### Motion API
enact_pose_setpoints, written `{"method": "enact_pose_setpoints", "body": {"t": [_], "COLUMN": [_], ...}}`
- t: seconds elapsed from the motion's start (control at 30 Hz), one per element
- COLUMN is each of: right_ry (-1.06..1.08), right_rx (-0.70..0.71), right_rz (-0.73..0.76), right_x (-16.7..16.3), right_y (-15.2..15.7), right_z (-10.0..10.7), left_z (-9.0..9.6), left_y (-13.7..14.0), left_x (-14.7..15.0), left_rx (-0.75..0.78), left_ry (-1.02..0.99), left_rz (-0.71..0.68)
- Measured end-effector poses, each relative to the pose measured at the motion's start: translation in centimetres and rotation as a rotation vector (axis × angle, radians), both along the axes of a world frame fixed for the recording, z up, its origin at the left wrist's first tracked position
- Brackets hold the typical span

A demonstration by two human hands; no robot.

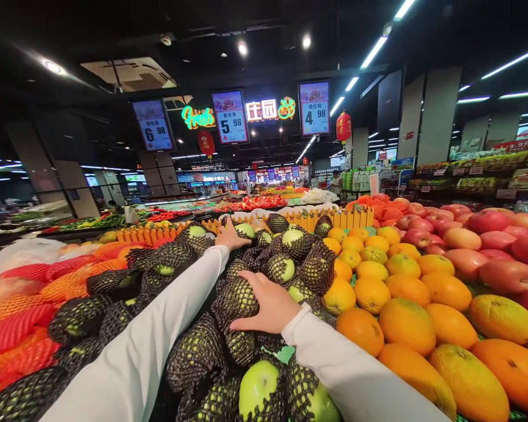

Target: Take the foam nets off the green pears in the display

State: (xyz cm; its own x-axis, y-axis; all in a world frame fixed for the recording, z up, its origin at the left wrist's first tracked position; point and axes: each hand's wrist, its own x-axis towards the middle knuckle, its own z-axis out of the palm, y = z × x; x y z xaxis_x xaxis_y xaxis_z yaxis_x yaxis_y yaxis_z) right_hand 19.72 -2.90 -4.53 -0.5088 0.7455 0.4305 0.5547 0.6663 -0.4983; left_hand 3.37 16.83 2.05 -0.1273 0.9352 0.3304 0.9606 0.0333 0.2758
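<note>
My left hand (pixel 232 236) reaches to the back of a heap of green apples, many in black foam nets. Its thumb and forefinger lie against a green apple (pixel 246 230) there; the other fingers are partly hidden. Closer in, my right hand (pixel 270 302) curves round a black-netted green apple (pixel 237 300), thumb below and fingers above. In front of it lies a green apple (pixel 259 387) with its net pulled down. Another netted green apple (pixel 284 268) sits just beyond my right hand.
Oranges (pixel 407 322) are piled to the right, with red apples (pixel 510 275) beyond. Fruit in red and orange nets (pixel 26 316) fills the left. A low yellow fence (pixel 352 220) edges the back. Price screens (pixel 230 117) hang overhead; shelves (pixel 475 176) stand at right.
</note>
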Motion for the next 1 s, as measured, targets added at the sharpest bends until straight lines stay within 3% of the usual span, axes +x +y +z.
{"method": "enact_pose_setpoints", "body": {"t": [0.1,0.23,0.73,0.87,1.0], "right_ry": [0.001,0.009,0.002,-0.006,-0.004], "right_rx": [-0.008,-0.029,-0.044,-0.035,-0.036], "right_rz": [-0.001,0.005,0.005,0.012,0.018], "right_x": [0.1,0.2,0.2,0.2,0.3], "right_y": [-0.1,-0.2,-0.3,-0.1,0.0], "right_z": [0.1,0.1,0.4,0.5,0.4], "left_z": [-0.6,-0.6,-1.1,0.7,4.2], "left_y": [-0.5,-1.2,0.4,-0.8,-3.7], "left_x": [0.3,0.7,0.4,0.8,0.1], "left_rx": [0.153,0.297,0.154,0.197,0.128], "left_ry": [0.026,0.046,0.319,0.326,0.343], "left_rz": [0.052,0.020,-0.411,-0.490,-0.567]}}
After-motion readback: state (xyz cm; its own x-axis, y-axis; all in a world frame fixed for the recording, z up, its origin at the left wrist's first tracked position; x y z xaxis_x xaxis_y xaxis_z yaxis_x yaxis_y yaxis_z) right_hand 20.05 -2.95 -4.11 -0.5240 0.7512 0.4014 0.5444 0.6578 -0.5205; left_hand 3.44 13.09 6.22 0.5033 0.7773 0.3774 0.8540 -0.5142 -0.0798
